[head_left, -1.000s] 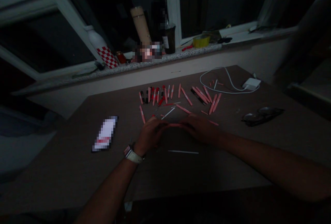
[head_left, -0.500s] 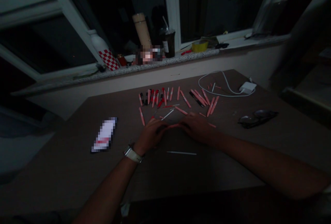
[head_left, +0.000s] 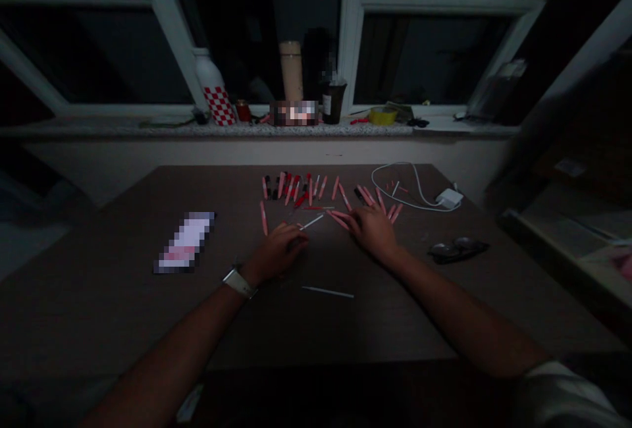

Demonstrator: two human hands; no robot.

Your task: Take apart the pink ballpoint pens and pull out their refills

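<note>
My right hand (head_left: 374,229) is closed on the end of a pink pen (head_left: 338,219), low over the table beside another pink pen. My left hand (head_left: 280,250), with a watch (head_left: 237,280) on its wrist, rests near a thin white stick (head_left: 312,222). Its fingers are curled together, and whether anything is in them is hidden. Beyond both hands lie several pink, red and black pens (head_left: 291,187) in a loose row. Another pink pen (head_left: 263,218) lies to the left. Nearer to me a slim pale stick, like a pen refill (head_left: 328,292), lies on the table (head_left: 395,322).
On the left lies a phone (head_left: 185,243). Folded glasses (head_left: 458,250) and a white charger (head_left: 449,198) with its looped cable are on the right. A checkered bottle (head_left: 217,95), a beige flask (head_left: 291,72), a dark cup (head_left: 333,102) and yellow tape (head_left: 382,116) stand on the windowsill.
My hands, which were together on a pink pen, have parted. My right hand has carried it forward to the pen lying there. The view has levelled.
</note>
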